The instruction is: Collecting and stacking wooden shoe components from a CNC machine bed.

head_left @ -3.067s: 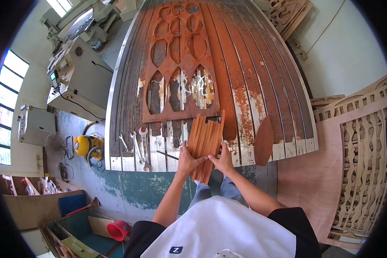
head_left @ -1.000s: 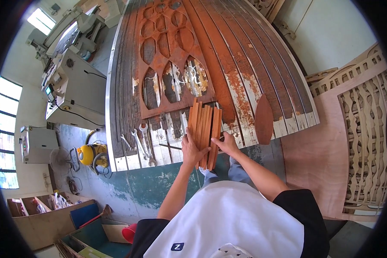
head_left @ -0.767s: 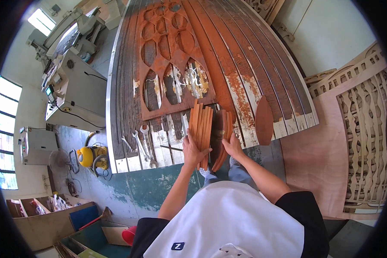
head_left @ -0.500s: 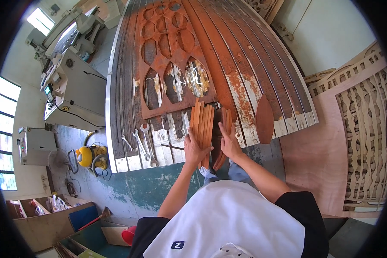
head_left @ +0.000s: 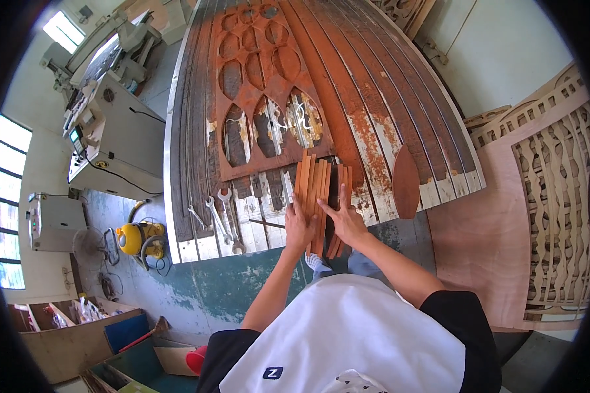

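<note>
While pressed flat at the worktop (head_left: 196, 249) edge, wooden strips (head_left: 311, 190) now fanned into two bundles, left hand (head_left: 299, 226) and right hand (head_left: 347, 223) spread open atop, gripping nothing.

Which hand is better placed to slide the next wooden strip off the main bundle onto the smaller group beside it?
Probably the right hand: its fingers already lie across the bundle of wooden strips, next to the smaller group. The left hand steadies the bundle's near end.

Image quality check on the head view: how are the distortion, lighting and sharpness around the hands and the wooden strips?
Head view: strong fisheye, bench edges bow; even daylight, windows blown out; left hand, right hand and wooden strips sharp.
</note>
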A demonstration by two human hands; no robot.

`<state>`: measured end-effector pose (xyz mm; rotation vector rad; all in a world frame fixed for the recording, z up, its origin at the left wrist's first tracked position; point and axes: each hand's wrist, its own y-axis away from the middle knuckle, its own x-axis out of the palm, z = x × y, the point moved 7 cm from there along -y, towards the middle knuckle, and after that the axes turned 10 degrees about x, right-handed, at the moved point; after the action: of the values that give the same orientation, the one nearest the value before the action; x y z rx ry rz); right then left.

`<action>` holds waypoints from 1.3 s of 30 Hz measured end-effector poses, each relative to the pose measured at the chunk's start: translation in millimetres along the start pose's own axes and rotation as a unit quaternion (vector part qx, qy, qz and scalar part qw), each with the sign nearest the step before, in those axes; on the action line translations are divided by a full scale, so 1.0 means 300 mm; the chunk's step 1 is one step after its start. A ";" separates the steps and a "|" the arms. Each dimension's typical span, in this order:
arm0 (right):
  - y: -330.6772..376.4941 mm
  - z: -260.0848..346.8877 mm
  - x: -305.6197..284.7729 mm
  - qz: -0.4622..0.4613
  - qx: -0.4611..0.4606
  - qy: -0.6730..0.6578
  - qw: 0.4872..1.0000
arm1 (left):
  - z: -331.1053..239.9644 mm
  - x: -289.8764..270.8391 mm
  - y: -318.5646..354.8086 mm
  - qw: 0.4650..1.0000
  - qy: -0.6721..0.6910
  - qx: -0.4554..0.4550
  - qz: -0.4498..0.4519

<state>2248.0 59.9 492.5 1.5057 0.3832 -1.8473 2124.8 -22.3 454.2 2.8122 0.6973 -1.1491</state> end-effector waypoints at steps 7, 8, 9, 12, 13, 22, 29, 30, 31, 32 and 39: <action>-0.003 0.033 0.014 -0.030 -0.029 -0.025 0.999 | 0.032 0.005 0.006 1.000 -0.009 0.001 -0.019; -0.005 0.028 0.019 -0.038 -0.030 -0.043 0.998 | 0.030 -0.001 0.000 1.000 0.004 -0.001 -0.021; -0.006 0.021 0.030 -0.037 -0.032 -0.043 0.998 | 0.028 -0.008 -0.003 1.000 0.004 -0.002 -0.022; -0.001 0.006 0.039 -0.073 -0.046 -0.071 0.994 | 0.021 -0.032 -0.003 0.999 0.023 -0.013 -0.026; 0.003 -0.002 0.039 -0.089 -0.047 -0.080 0.992 | 0.008 -0.045 -0.002 0.999 0.030 0.002 -0.045; 0.001 -0.020 0.026 -0.084 -0.039 -0.116 0.989 | -0.012 -0.067 0.031 0.994 -0.013 0.045 -0.100; 0.000 -0.028 0.027 -0.081 -0.038 -0.127 0.988 | -0.017 -0.086 0.027 0.995 -0.001 0.037 -0.095; 0.002 -0.029 0.025 -0.082 -0.038 -0.127 0.988 | -0.016 -0.092 0.026 0.995 -0.002 0.038 -0.094; 0.007 -0.027 0.019 -0.090 -0.045 -0.124 0.987 | -0.011 -0.094 0.024 0.996 0.002 0.033 -0.085; 0.010 -0.026 0.014 -0.097 -0.052 -0.121 0.987 | -0.010 -0.095 0.022 0.997 0.007 0.028 -0.076; 0.014 -0.036 0.008 -0.051 -0.014 -0.143 0.988 | -0.030 -0.094 0.026 0.996 0.001 0.038 -0.081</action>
<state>2258.6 63.0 488.0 1.1973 0.3522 -2.0947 2116.3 -38.8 478.5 2.8648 0.9169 -1.2203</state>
